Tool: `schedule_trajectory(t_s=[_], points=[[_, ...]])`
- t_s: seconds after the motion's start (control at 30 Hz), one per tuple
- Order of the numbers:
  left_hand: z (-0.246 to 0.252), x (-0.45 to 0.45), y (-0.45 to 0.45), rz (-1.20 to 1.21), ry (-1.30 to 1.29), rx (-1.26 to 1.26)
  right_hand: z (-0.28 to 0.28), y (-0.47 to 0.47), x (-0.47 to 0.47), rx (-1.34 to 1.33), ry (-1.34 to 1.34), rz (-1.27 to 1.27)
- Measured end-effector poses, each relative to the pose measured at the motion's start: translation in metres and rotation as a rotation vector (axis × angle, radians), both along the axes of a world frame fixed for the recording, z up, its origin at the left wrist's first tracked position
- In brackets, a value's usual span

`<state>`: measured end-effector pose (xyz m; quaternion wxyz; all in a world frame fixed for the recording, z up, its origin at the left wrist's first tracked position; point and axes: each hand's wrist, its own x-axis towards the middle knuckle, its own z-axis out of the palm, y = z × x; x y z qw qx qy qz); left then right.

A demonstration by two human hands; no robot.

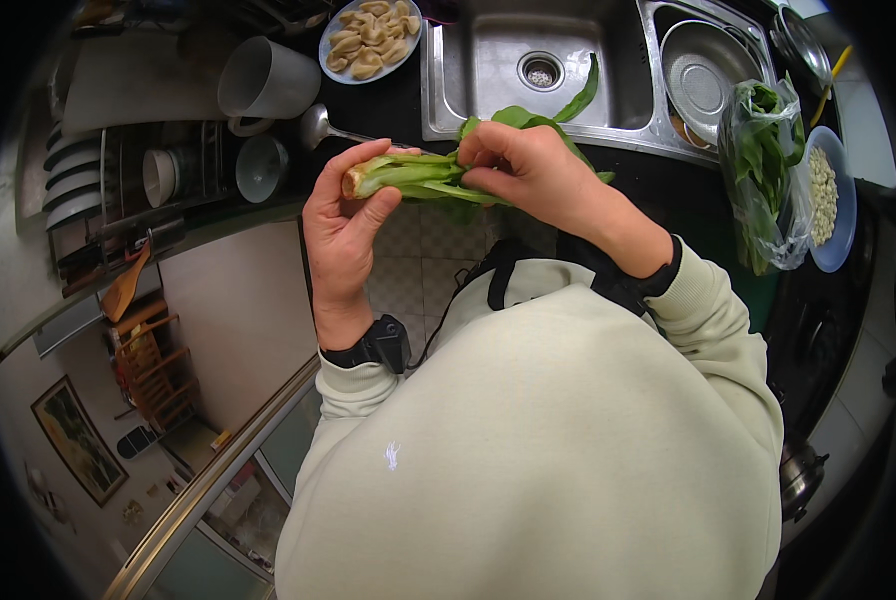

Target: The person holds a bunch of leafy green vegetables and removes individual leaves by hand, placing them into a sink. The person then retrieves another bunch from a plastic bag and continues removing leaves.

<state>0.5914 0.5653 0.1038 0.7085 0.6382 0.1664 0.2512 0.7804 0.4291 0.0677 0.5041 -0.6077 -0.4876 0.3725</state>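
A head of leafy green vegetable [410,176] lies level between my hands, its cut root end to the left and its leaves to the right. My left hand [350,214] is closed round the stem base, the thumb in front. The fingers of my right hand [526,169] pinch the stalks where the leaves begin. Behind my hands is the stainless steel sink [485,67], with one loose green leaf [583,94] in its basin near the drain. Part of the leaves is hidden behind my right hand.
A plate of dumplings [370,37], a white mug [268,79] and a metal ladle [316,127] are left of the sink. On the right are a metal strainer [707,79], a plastic bag of greens [767,172] and a blue bowl of pale pieces [823,199]. A dish rack [102,202] stands far left.
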Motion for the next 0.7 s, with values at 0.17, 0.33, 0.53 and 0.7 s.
schedule_trajectory(t_s=[0.17, 0.33, 0.53, 0.7], points=[[0.0, 0.0, -0.002, 0.009, 0.037, -0.003, -0.003, -0.003, -0.004, 0.235, -0.642, -0.123], [0.003, -0.005, -0.004, 0.068, 0.152, 0.109, 0.004, -0.006, 0.01, 0.472, -0.834, -0.284], [0.001, 0.001, -0.009, 0.007, 0.147, 0.099, 0.018, -0.018, 0.01, 0.303, -0.629, -0.163], [-0.001, 0.006, -0.008, -0.022, 0.115, 0.217, 0.023, -0.013, 0.005, 0.203, -0.439, -0.055]])
